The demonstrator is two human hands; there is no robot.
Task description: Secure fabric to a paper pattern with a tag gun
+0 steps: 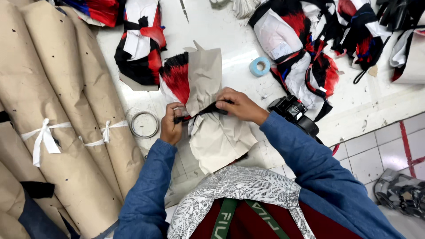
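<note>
The step in hand looks like tying a bundle: a stack of red, black and white fabric pieces [177, 79] wrapped with brown paper patterns [206, 84] lies on the white table [221, 31], and a dark strip [199, 114] runs across its middle between the 2 hands. The left hand [170, 126] is closed in a fist on 1 end of the strip; the right hand [239, 105] pinches the other end against the paper, fingers curled tight. The next move probably calls for both ends to be drawn snug and crossed without letting the paper slip. Just left of the left hand lies a metal ring [144, 125]; beyond the right hand sits a blue tape roll [260, 66], and a black tool [292, 110] rests beside its wrist. How the strip crosses under the fingers is hidden, and the bundle's near end disappears behind the person's chest.
</note>
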